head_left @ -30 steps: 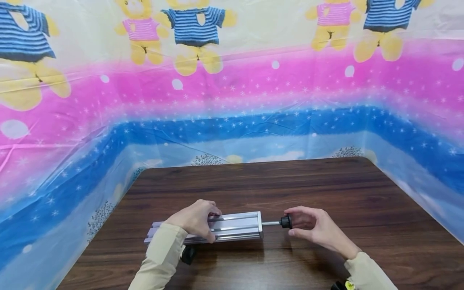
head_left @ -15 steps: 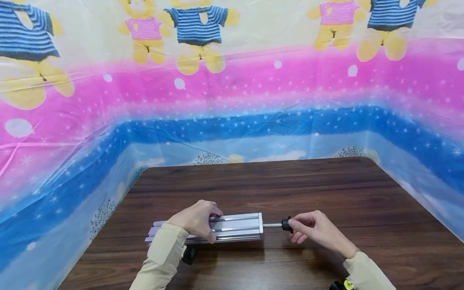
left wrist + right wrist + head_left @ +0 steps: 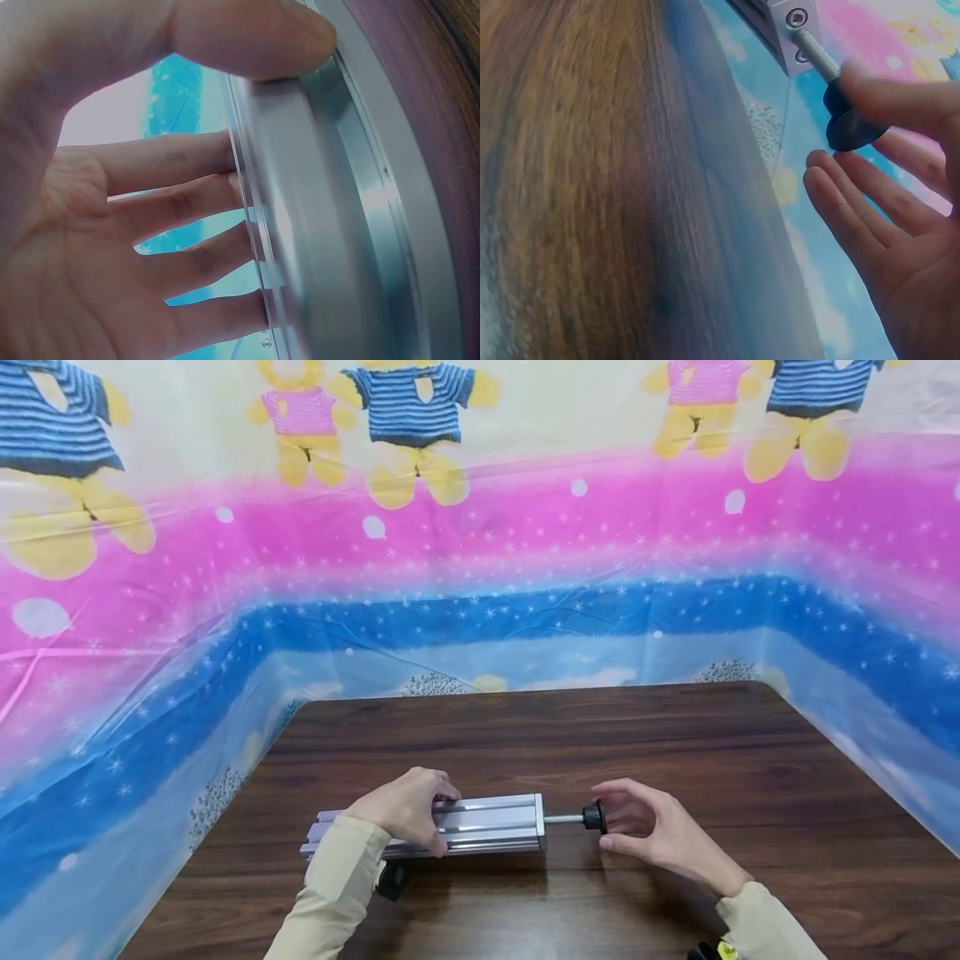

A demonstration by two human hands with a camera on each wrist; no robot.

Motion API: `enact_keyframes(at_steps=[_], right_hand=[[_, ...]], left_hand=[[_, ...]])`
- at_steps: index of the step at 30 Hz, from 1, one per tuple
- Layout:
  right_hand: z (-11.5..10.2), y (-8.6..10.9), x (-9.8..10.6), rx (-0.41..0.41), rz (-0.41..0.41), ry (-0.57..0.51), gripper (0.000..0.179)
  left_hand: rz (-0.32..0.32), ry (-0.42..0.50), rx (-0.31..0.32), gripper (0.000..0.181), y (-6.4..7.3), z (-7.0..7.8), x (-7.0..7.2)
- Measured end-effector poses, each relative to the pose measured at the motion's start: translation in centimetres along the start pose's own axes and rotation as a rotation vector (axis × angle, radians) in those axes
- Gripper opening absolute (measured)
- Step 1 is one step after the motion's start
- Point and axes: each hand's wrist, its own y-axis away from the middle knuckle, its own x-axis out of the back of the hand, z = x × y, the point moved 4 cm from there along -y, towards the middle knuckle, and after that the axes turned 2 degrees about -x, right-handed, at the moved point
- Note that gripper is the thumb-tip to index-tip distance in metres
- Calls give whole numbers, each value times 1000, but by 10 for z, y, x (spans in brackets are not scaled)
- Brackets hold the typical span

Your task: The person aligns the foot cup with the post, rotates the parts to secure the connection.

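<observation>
In the head view, a silver aluminium extrusion profile [image 3: 487,823] lies lengthwise over the table. My left hand [image 3: 402,810] grips it from above. The left wrist view shows the thumb on one face of the profile [image 3: 315,225] and the fingertips at its other side. From the capped right end a threaded rod [image 3: 562,819] sticks out, ending in a black levelling foot [image 3: 594,817]. My right hand [image 3: 660,831] curves its thumb and fingers round this foot. In the right wrist view the blurred thumb overlaps the black foot [image 3: 851,129]; the lower fingers are spread apart from it.
The dark wood-grain table [image 3: 525,735] spreads round the profile, its far edge close to a printed cloth backdrop [image 3: 480,543]. Two bolt heads show on the end cap [image 3: 796,18] in the right wrist view.
My right hand has turned at the levelling foot: half a second ago the thumb lay across it with fingers below; now the thumb is low and the fingers high. The left hand keeps its grip.
</observation>
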Motion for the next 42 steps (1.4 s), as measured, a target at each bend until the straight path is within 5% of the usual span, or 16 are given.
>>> enact_keyframes(at_steps=[5, 17, 23, 34, 42], right_hand=[[-5, -4, 2, 44, 19, 18, 45], [-2, 2, 3, -159, -20, 23, 43], [-2, 1, 0, -184, -40, 21, 47], [-7, 2, -7, 73, 15, -2, 56], [-8, -1, -7, 28, 8, 60, 41]], left_hand=[[0, 15, -20, 55, 1, 1, 4], [8, -2, -45, 51, 1, 3, 1], [12, -15, -40, 54, 3, 3, 1], [10, -24, -38, 51, 7, 2, 3], [24, -22, -43, 48, 9, 1, 2]])
